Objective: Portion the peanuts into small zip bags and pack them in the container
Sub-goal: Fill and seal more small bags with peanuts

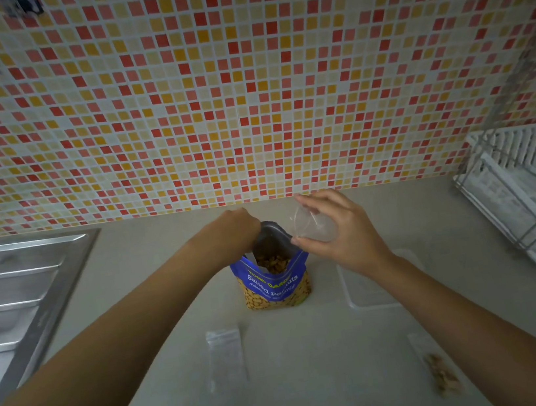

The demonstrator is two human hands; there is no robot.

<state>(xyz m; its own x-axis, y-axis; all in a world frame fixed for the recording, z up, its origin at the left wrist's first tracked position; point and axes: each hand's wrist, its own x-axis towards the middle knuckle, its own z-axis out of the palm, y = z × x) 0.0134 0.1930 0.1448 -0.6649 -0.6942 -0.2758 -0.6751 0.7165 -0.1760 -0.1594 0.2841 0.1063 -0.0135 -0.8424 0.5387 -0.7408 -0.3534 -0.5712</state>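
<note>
Standing upright, peanut bag [272, 279] mouth up, left hand [238, 231] at its rim, fingers hidden, right hand [339, 230] pinching zip bag [313, 227]

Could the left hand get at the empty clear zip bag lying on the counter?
Probably yes: the empty clear zip bag lies uncovered beside the left forearm, but the left hand must first release the blue peanut bag.

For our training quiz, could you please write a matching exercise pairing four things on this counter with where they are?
Things:
1 peanut bag
2 sink
3 dish rack
4 filled zip bag

Places:
A far right, against the wall
B centre, standing upright
C near right, lying flat
D far left

Pairs: 1-B, 2-D, 3-A, 4-C
</note>
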